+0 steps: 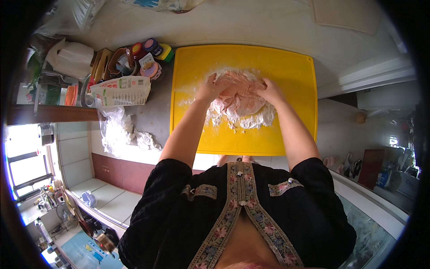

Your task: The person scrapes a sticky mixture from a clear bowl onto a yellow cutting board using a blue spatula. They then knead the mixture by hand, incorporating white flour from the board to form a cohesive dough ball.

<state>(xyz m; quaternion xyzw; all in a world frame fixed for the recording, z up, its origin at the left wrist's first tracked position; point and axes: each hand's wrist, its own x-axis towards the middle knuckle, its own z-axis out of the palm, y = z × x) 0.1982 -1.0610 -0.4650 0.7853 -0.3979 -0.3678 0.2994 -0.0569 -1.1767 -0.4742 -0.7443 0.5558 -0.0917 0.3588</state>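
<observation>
A lump of pink dough (239, 95), rough and creased on top, lies on a yellow cutting board (245, 143). My left hand (209, 89) grips its left side, with the fingertips at the far edge. On the opposite side my right hand (271, 91) grips the dough, and its fingers partly sink out of sight. White flour (258, 120) is heaped along the near edge of the dough and dusted over the board to the left and behind it.
Left of the board stand a paper flour bag (122, 90) with printing, a pink-lidded jar (152, 70), a brown basket (118, 62) and a yellow-and-green box (165, 53). Crumpled plastic bags (116, 131) lie at the counter's near edge. A wall (255, 27) rises behind the board.
</observation>
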